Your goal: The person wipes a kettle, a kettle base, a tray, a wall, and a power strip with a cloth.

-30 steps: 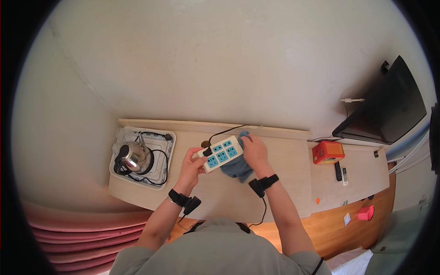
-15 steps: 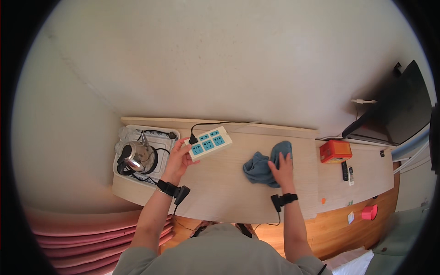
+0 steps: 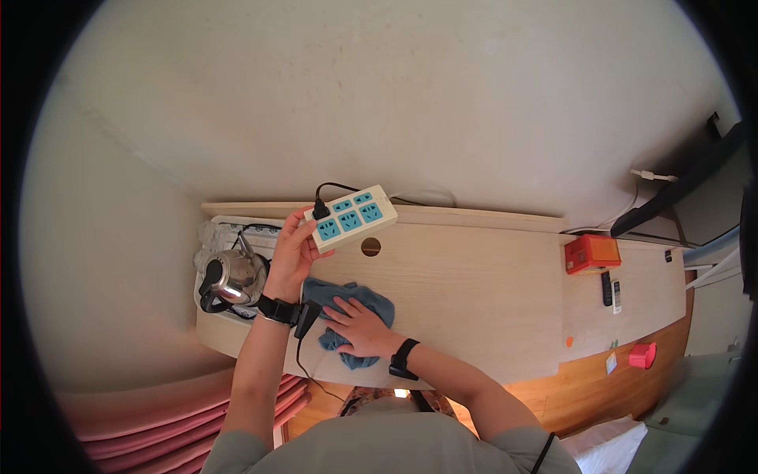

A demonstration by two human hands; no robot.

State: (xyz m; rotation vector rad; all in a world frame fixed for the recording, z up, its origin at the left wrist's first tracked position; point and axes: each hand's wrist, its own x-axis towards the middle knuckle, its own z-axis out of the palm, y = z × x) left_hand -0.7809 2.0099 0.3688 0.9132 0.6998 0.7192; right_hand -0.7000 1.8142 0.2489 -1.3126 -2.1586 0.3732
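Note:
My left hand [image 3: 294, 253] grips the left end of a white power strip [image 3: 365, 228] with blue sockets, held up over the back of the wooden desk [image 3: 466, 284]. A black plug [image 3: 320, 210] sits in the strip, its cord running back toward the wall. Under my right hand [image 3: 359, 327], whose fingers are spread, a crumpled blue cloth [image 3: 379, 305] lies against the desktop below the strip. My left wrist and forearm partly cover the tray side of the desk.
At the left, a steel kettle [image 3: 239, 275] stands on a white tray [image 3: 200, 276]. Farther right are a red-orange box [image 3: 592, 254], a black remote [image 3: 606, 289], a white remote [image 3: 617, 297] and a television [image 3: 711, 197]. The desktop has a round hole [image 3: 371, 247].
My right hand has swept the blue cloth leftward across the desk, close to my left forearm. The power strip has risen slightly and shifted left, and the round hole now shows.

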